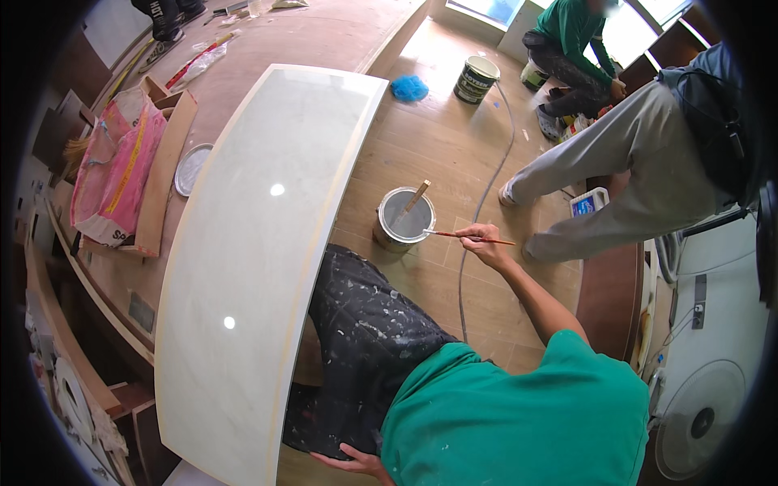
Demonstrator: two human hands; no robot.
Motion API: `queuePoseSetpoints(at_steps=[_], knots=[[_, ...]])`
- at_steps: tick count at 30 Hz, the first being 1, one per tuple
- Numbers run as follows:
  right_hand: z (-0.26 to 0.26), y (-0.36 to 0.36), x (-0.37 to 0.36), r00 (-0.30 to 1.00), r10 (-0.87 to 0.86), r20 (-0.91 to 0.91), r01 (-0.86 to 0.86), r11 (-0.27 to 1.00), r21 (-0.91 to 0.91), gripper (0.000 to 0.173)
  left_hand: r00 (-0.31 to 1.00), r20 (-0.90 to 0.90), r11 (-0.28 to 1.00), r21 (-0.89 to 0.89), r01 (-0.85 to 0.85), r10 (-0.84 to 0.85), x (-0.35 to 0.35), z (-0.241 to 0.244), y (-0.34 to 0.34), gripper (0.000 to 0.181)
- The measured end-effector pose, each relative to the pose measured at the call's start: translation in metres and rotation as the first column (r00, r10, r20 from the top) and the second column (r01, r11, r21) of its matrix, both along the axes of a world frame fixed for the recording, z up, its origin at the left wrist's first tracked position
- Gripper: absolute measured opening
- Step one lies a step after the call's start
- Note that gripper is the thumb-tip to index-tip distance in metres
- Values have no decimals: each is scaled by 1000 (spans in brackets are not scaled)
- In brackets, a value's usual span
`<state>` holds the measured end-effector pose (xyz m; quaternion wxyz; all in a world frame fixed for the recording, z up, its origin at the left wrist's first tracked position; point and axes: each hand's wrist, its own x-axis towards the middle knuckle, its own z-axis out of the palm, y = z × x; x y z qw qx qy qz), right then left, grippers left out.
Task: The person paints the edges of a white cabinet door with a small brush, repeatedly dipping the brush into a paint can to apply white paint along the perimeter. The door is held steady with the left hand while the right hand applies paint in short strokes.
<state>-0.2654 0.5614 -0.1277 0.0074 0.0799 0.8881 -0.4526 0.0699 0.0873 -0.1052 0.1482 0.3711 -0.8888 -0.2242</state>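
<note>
My right hand [481, 240] grips a slim paintbrush [447, 233] with a reddish handle. Its pale tip meets the near rim of an open paint can [398, 243] standing on the wood-look floor. Grey paint [408, 225] fills much of the can, and a wooden-handled tool [418, 195] leans in it, its lower end hidden in the paint. My left hand [355, 463] rests on the paint-spattered black trousers [364, 340] on my leg, thumb apart and holding nothing. Before me lies a glossy pale panel [261, 243] with strips of masking tape [316, 255] along its edges.
A grey hose [495, 173] crosses the floor. Past the can are blue netting [409, 88] and a pail [476, 80]. One person in grey trousers [583, 158] stands close; another in green [568, 42] crouches. A wooden tray [173, 146], a round lid [193, 170] and a fan [702, 419] flank me.
</note>
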Motion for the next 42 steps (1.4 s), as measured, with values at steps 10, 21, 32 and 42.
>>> queuePoseSetpoints(at_steps=[10, 21, 32, 42], knots=[[-25, -5, -19, 965, -259, -52, 223, 904, -364, 20, 999, -33, 998, 61, 15, -13, -15, 19, 13, 70], [-7, 54, -15, 988, -119, 94, 141, 491, -860, 42, 645, -310, 697, 499, -515, 699, 68, -120, -101, 54], [182, -246, -62, 771, 576, -271, -305, -39, -952, 23, 357, -98, 370, 186, -910, 929, 131, -276, -210, 68], [193, -539, 70, 371, 929, 9, -299, 128, -946, 16, 29, 361, 134, -270, -953, 932, 116, -346, -210, 101]])
